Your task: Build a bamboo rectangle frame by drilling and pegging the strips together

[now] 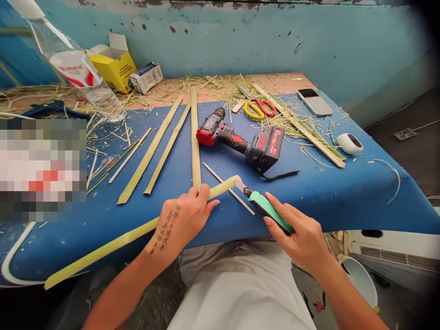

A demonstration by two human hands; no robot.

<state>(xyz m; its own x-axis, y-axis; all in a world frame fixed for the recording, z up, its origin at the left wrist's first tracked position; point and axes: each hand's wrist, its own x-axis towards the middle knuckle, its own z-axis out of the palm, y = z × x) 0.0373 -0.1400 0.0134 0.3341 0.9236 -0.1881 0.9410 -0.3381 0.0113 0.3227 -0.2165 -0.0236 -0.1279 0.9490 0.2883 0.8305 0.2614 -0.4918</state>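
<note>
My left hand point(187, 215) is closed around a long green-yellow bamboo strip point(125, 239), which slants from the lower left up past my fingers. In my right hand point(302, 233) is a utility knife point(270, 210) with a mint-green handle. Its blade touches the strip near the far end, where a notch or split shows. A thin stick point(215, 172) lies on the blue table cover beneath that end. Just beyond my hands rests a black and red cordless drill point(237, 140), lying across an upright-running bamboo strip point(194, 137).
More bamboo strips point(151, 149) lie left of the drill. Scissors point(259, 107), shavings, a phone point(314, 101) and a small white device point(349, 143) are to the right. A tilted-looking water bottle point(82, 73) and a yellow box point(115, 66) stand at the back left.
</note>
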